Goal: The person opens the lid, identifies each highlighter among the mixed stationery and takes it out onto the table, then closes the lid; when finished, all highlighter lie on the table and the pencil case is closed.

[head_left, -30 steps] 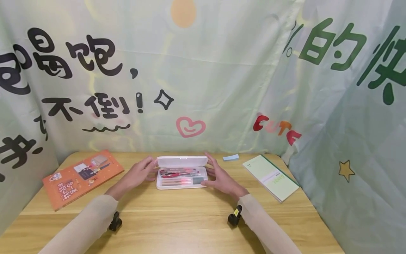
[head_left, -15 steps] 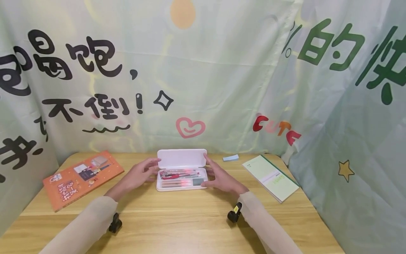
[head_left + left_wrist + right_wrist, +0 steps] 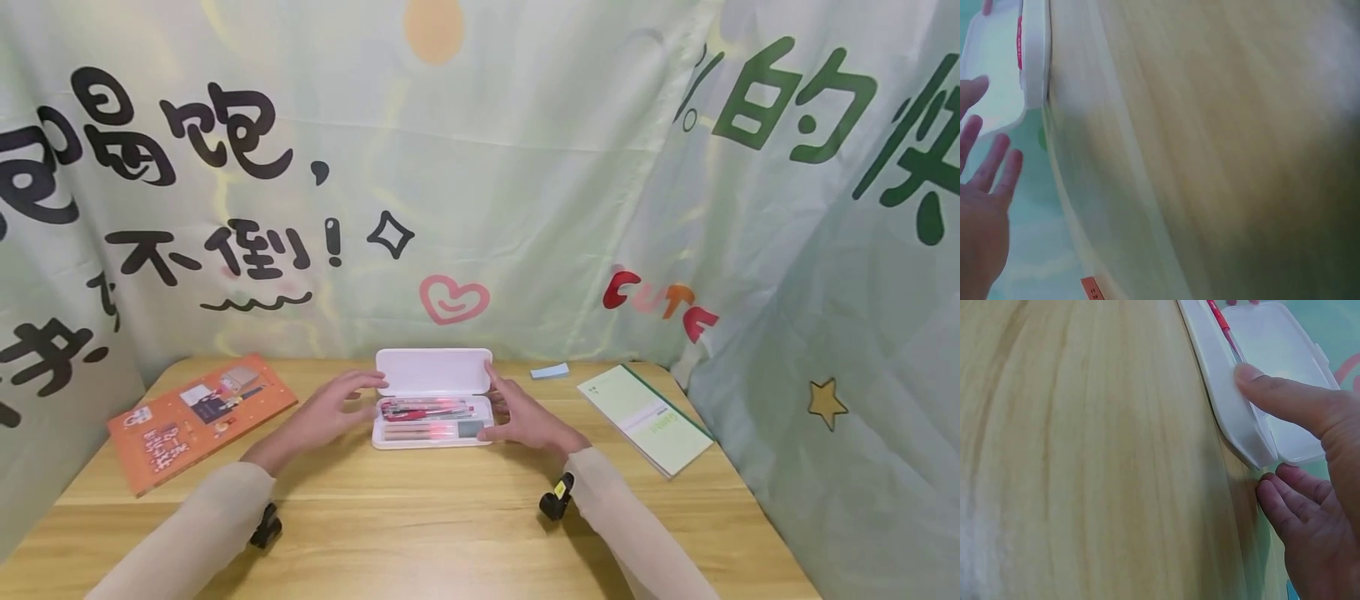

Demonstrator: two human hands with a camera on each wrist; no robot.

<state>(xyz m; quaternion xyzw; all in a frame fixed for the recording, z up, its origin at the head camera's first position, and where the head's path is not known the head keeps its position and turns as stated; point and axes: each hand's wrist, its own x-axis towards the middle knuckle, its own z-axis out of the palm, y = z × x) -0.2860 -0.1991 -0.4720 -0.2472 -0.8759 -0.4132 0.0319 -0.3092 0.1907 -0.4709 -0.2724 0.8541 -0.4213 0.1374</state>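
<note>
The lid (image 3: 433, 372) has swung higher behind the pencil case (image 3: 431, 444), towards the back of the table (image 3: 420, 525). The left hand (image 3: 330, 410) is spread, empty; the right hand (image 3: 529, 423), fingers apart, rests its thumb on the case. Opening seems nearly done; next likely calls for easing both hands clear.

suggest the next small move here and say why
Probably bring the left grip over to the pens in the pencil case. The lid is raised, the pens lie uncovered and that grip holds nothing, while the right grip is at the case's right end, where it could perhaps steady it.
</note>
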